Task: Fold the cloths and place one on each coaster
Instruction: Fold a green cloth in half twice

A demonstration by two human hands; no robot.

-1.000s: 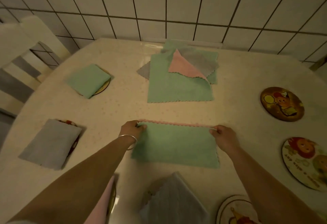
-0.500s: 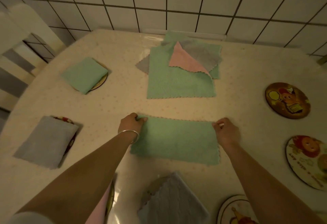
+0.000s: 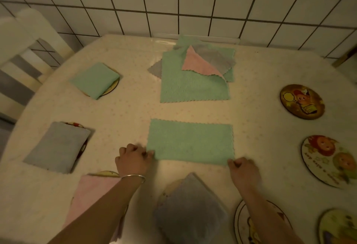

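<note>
A green cloth, folded once into a rectangle, lies flat in the middle of the table. My left hand pinches its near left corner and my right hand pinches its near right corner. A pile of unfolded green, pink and grey cloths lies behind it. Folded cloths cover coasters: green at the far left, grey at the left, pink under my left arm, grey at the near middle. Bare picture coasters lie on the right.
Two more coasters sit at the near right edge, one partly under my right arm. A white chair back stands at the far left. A tiled wall runs behind the table.
Both hands let go of the cloth's far edge and moved back toward me to its near corners. The green cloth stays folded flat.
</note>
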